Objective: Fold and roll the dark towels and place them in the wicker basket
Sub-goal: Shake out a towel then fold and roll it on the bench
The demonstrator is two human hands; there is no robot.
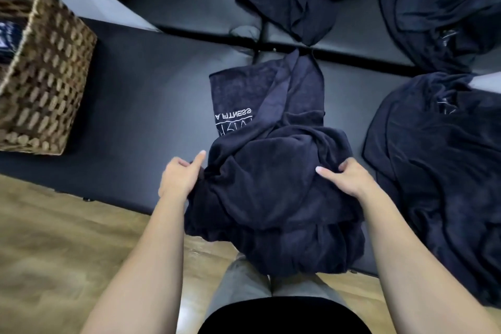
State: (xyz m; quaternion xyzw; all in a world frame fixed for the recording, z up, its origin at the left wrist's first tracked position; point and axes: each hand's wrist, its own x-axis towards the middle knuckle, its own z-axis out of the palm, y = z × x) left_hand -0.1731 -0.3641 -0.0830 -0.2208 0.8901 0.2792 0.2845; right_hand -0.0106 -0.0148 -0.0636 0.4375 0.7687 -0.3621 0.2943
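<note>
From where I watch, the wicker basket (46, 68) sits well to the left of the dark towel (273, 171), on the same black padded desk (151, 95). My left hand (180, 176) has its grip closed on the towel's left edge, fingers bunched into the cloth with the forefinger lying along it. The towel lies crumpled in front of me, its near end hanging over the desk's edge, its far end flatter and showing white lettering. I judge it soft, limp and light, thick enough to hold a fold but sure to sag if lifted by one point, so the two near corners are the places to hold. My right hand (344, 176) pinches a fold on its right side. Further right lie more loose towels (444, 171).
</note>
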